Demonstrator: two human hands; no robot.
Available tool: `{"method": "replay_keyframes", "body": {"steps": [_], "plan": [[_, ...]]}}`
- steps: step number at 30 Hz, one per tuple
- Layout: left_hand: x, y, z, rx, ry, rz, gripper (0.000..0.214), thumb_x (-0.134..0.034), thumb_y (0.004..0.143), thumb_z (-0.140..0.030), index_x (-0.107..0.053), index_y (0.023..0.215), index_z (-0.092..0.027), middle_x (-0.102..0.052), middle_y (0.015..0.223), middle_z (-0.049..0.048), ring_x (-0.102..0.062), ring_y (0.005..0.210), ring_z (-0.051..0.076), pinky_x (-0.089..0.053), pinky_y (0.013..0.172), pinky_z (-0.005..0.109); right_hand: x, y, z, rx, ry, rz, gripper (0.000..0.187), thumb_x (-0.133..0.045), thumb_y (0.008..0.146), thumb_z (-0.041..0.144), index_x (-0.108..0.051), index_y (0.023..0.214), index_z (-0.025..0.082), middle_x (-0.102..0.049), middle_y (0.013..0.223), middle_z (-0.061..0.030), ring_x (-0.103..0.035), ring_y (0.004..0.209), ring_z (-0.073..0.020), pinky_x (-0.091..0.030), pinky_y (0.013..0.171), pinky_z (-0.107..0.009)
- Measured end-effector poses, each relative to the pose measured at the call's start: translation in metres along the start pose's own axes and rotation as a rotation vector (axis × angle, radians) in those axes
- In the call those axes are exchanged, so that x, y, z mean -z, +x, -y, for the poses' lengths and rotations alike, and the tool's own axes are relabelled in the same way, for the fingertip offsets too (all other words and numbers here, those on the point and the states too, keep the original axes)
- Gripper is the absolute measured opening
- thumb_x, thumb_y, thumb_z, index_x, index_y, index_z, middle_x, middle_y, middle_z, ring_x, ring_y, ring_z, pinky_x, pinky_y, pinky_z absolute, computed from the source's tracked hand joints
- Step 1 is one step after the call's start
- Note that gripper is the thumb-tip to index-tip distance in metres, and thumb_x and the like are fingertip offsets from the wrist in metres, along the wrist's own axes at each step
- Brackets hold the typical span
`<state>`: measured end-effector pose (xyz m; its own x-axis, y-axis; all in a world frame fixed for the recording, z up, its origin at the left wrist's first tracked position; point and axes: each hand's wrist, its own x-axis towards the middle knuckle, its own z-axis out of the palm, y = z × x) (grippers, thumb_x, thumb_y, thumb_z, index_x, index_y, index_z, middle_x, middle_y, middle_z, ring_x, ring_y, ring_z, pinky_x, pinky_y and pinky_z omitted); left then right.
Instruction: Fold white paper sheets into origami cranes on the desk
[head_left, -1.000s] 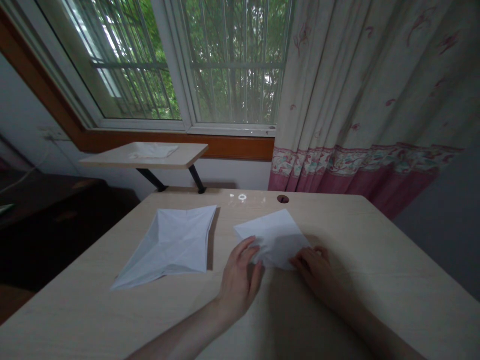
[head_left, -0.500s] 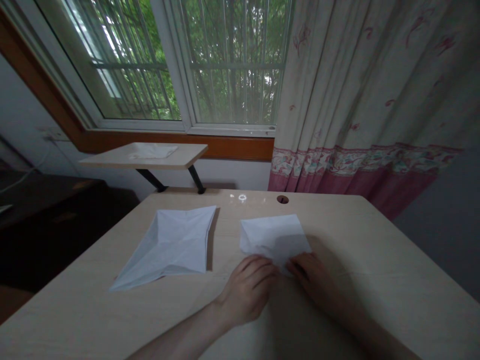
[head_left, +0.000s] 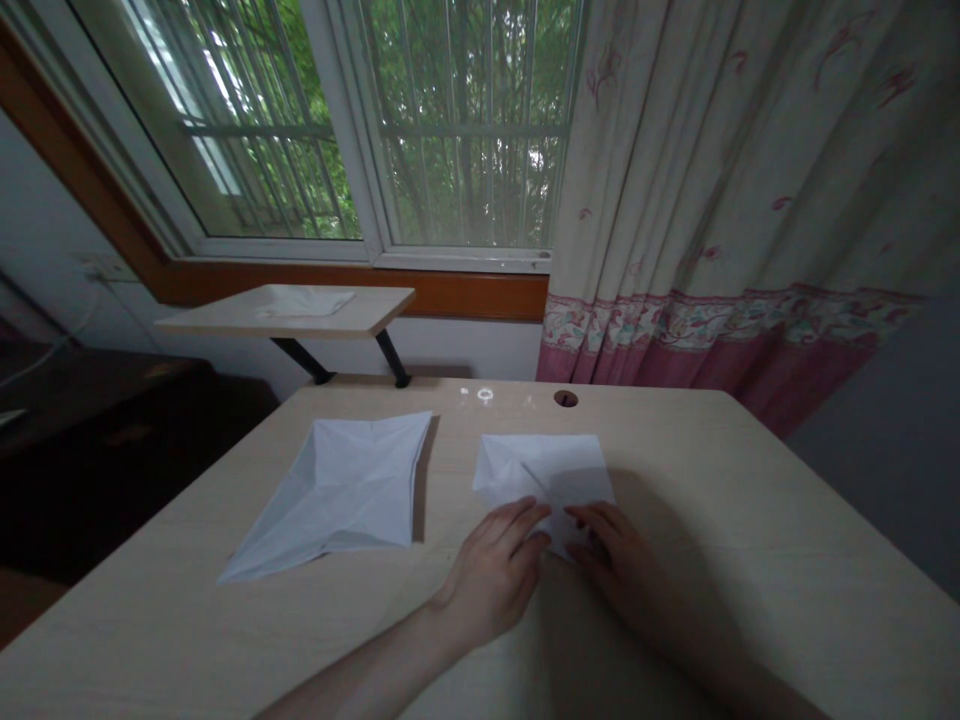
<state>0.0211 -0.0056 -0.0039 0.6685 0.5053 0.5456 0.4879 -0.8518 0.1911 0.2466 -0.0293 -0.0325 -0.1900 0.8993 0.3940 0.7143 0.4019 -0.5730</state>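
Note:
A folded white sheet of paper (head_left: 566, 462) lies in front of me, with creases and a raised flap at its left. My left hand (head_left: 496, 572) grips its near left part, fingers bent over the paper and the thumb close to the near edge. On the near right side, my right hand (head_left: 624, 562) has its fingertips on the same sheet, thumb and forefinger bent around the near part. Both hands partly hide the near edge. To the left of my hands rests a second creased white sheet of paper (head_left: 367, 480), with raised edges, touched by neither hand.
The pale wooden table (head_left: 750, 500) carries both sheets. A small raised shelf (head_left: 360, 315) on black legs stands at the back left, with a crumpled white piece (head_left: 304, 301) on it. A cable hole (head_left: 565, 399) sits near the back edge, before a curtain (head_left: 675, 310).
The fingers of both hands have moved a little further onto the folded sheet. The sheet has turned slightly, and a diagonal fold line now shows on it. The left sheet has not moved.

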Motion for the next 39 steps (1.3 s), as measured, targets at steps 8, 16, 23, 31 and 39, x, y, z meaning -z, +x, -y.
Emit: {"method": "replay_keyframes", "body": {"steps": [8,16,23,31,39], "plan": [[-0.004,-0.002,0.002,0.028,-0.001,0.050,0.037,-0.048,0.081,-0.006,-0.060,0.114,-0.016,-0.054,0.140,0.0141,-0.047,0.133,0.029,-0.051,0.102,0.047,0.005,0.002,-0.010,0.087,-0.154,-0.029,0.030,-0.051,0.092,0.019,-0.063,0.119,0.023,-0.068,0.116,-0.0105,-0.064,0.108,-0.0259,-0.053,0.094,-0.048],[-0.004,0.001,0.001,0.051,0.039,0.074,0.037,-0.049,0.080,-0.005,-0.062,0.113,-0.014,-0.054,0.139,0.0149,-0.048,0.131,0.032,-0.051,0.101,0.051,0.001,-0.001,-0.015,0.116,-0.208,0.006,0.041,-0.041,0.095,0.018,-0.058,0.132,0.023,-0.063,0.132,-0.0113,-0.061,0.119,-0.0242,-0.052,0.099,-0.047],[0.000,0.003,-0.001,0.092,0.077,0.125,0.043,-0.054,0.078,-0.005,-0.062,0.118,-0.017,-0.051,0.143,0.0133,-0.046,0.132,0.034,-0.047,0.103,0.054,0.004,-0.001,-0.006,0.160,-0.356,-0.004,0.039,-0.040,0.093,0.016,-0.064,0.124,0.017,-0.069,0.123,-0.0126,-0.066,0.111,-0.0251,-0.055,0.094,-0.046],[0.001,0.004,-0.001,0.095,0.043,0.197,0.048,-0.056,0.076,-0.002,-0.063,0.121,-0.018,-0.039,0.152,0.0155,-0.037,0.139,0.036,-0.042,0.106,0.056,0.012,0.000,0.003,0.221,-0.447,0.024,0.032,-0.043,0.093,0.014,-0.070,0.110,0.016,-0.073,0.111,-0.0127,-0.070,0.099,-0.0269,-0.055,0.087,-0.046],[-0.002,0.004,0.001,0.121,-0.005,0.255,0.055,-0.056,0.075,-0.001,-0.062,0.126,-0.022,-0.035,0.154,0.0155,-0.036,0.140,0.035,-0.041,0.107,0.055,0.012,-0.003,0.006,0.245,-0.476,-0.024,0.029,-0.044,0.093,0.012,-0.071,0.101,0.018,-0.076,0.104,-0.0088,-0.071,0.092,-0.0249,-0.053,0.087,-0.044]]}}
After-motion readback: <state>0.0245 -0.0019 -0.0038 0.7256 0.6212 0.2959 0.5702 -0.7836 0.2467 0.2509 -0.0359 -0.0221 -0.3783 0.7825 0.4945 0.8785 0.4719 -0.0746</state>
